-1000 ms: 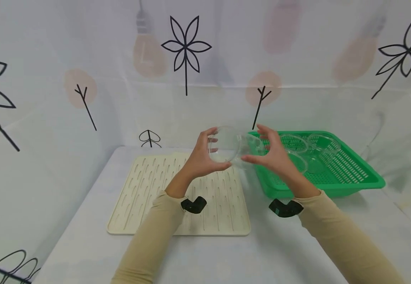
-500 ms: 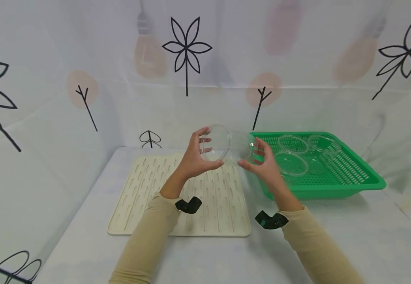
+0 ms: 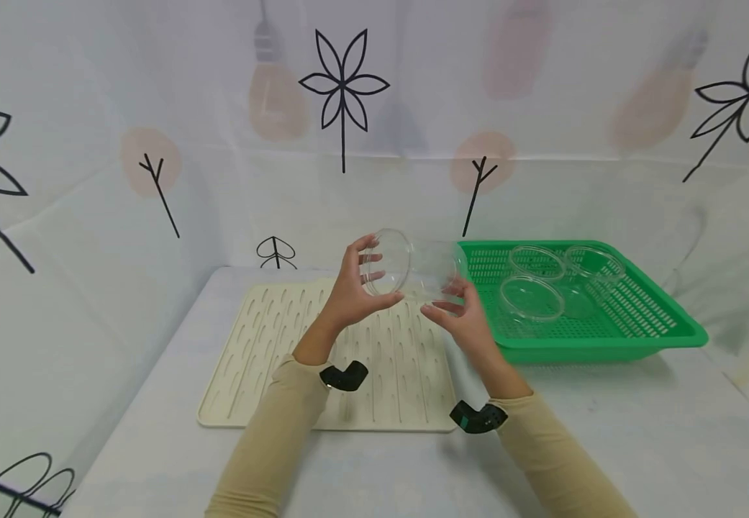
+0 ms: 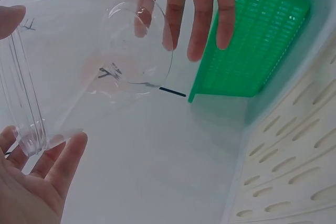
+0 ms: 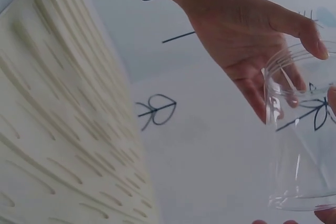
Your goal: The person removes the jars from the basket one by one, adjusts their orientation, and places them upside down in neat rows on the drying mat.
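Note:
A clear, see-through jar (image 3: 427, 267) lies sideways in the air above the back of the cream ridged mat (image 3: 406, 360). My left hand (image 3: 348, 296) holds it by the rimmed end, thumb below and fingers behind. At the other end, my right hand (image 3: 466, 324) is just under the base. In the left wrist view, the right hand's straight fingers (image 4: 202, 14) spread beside and behind the jar's base; whether they touch it I cannot tell. The right wrist view shows the jar's banded rim (image 5: 294, 69) in the left hand (image 5: 236, 35).
Right of the mat stands a green perforated basket (image 3: 607, 344) holding three clear round containers (image 3: 532, 298). Behind the white table surface (image 3: 380, 475) hangs a pale cloth (image 3: 400, 194) printed with plants and bulbs.
Both hands have moved left with the jar, away from the basket. My right hand has also come down and its grip on the base has loosened.

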Demonstrator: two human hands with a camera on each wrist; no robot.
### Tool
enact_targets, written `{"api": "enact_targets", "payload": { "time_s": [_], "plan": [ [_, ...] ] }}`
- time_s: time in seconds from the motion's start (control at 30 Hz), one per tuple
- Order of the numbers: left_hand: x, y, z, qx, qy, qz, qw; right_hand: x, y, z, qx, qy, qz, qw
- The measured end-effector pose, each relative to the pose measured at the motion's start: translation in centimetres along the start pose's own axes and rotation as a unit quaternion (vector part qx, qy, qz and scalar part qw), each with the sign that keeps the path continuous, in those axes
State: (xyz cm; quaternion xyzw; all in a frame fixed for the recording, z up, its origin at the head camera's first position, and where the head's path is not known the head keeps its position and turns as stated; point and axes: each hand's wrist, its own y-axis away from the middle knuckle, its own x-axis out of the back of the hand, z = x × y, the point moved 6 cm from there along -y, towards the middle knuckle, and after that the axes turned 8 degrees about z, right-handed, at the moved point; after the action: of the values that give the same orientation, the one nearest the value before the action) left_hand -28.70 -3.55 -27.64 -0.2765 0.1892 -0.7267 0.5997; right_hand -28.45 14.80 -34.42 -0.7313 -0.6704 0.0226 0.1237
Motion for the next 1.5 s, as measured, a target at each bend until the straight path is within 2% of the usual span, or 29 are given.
{"api": "enact_targets", "payload": {
  "time_s": [0.2,0.57,0.77,1.0,1.2,1.33,1.5],
  "plan": [
    [0.1,0.0,-0.4,-0.012,0.006,0.001,0.9999,-0.6,0.2,-0.2,0.005,-0.036,-0.035,0.999],
    [0.3,0.2,-1.0,-0.006,0.003,-0.003,1.0000,0.0,-0.5,-1.1,0.033,-0.050,-0.021,0.998],
    [0.1,0.3,-1.5,0.025,0.003,-0.018,0.9995,0.8,-1.0,-1.5,0.043,-0.059,0.013,0.997],
    [0.1,0.3,-6.2,0.081,-0.002,-0.017,0.9965,1.4,-1.3,-2.4,0.045,-0.073,0.049,0.995],
    [0.0,0.9,-6.7,0.123,0.004,-0.030,0.9919,1.5,-1.6,-3.2,0.056,-0.098,0.055,0.992],
    [-0.2,0.9,-6.9,0.125,0.012,-0.037,0.9914,1.4,-1.8,-3.7,0.066,-0.127,0.048,0.989],
    [-0.4,0.8,-6.8,0.103,-0.002,-0.041,0.9938,1.3,-1.9,-4.5,0.083,-0.154,0.041,0.984]
  ]
}}
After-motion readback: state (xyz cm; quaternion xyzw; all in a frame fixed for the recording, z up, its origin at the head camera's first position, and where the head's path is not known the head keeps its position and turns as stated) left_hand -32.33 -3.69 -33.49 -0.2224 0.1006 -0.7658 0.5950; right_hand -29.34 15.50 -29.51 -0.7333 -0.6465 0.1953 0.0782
